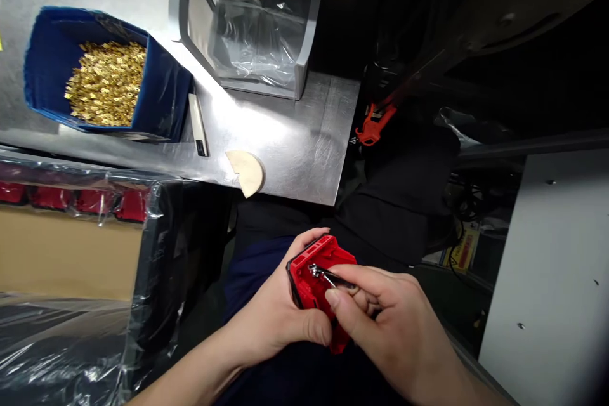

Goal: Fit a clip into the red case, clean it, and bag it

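Above my lap, my left hand (pixel 278 311) is wrapped round a red plastic housing (pixel 340 255) with a black outer edge, held tilted with its hollow side up. My right hand (pixel 399 311) pinches a slim tool (pixel 328 276) with a dark handle and a shiny metal end. The exact kind of this tool cannot be made out. Its metal end reaches inside the red housing, near the upper left wall. The fingers of my right hand cover most of the handle, and my thumb lies beside the housing's open side.
On the metal table (pixel 304 152) stand a blue bin (pixel 164 89) of small brass pieces and a grey bin (pixel 299 79) lined with clear plastic. Nearby lie a white-handled tool (pixel 197 127) and a half-round beige piece (pixel 250 171). Left is a plastic-lined box (pixel 152 266) with red parts.
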{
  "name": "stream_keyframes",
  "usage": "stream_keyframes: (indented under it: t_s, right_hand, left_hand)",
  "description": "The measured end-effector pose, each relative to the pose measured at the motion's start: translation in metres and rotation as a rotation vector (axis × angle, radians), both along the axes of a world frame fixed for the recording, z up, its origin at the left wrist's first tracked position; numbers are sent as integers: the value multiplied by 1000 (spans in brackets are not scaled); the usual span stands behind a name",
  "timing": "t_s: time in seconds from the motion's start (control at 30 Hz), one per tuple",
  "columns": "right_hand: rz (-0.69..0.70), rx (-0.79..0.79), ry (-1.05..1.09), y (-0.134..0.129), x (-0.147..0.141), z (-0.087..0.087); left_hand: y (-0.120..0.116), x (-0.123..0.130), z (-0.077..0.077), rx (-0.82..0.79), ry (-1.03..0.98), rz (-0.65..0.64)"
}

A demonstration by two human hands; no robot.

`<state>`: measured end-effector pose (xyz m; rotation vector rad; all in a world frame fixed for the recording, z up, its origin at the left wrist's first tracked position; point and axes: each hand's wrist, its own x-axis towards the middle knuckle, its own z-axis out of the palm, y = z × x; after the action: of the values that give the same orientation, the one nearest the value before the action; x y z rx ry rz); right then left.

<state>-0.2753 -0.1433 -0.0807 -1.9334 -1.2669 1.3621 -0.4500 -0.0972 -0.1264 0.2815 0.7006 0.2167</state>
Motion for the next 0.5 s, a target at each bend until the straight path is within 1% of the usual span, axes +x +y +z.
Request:
stream_keyframes:
  t_s: [0.1,0.17,0.23,0.4,0.5]
  right_hand:
    - [-8,-106,90,-2,-4,-2]
    - [3,-194,121,-2,-5,-2]
    - [1,-247,145,-2,-5,-1]
    - [-32,-251,170,-2,-5,-2]
    - [-16,-250,173,-3,-6,-3]
  left_hand:
    - [0,0,2,-7,11,2]
    - [0,0,3,-13,4,5]
    - [-1,0,3,-10,-2,6]
    - [0,0,1,34,-13,12]
    - [0,0,1,47,3,10]
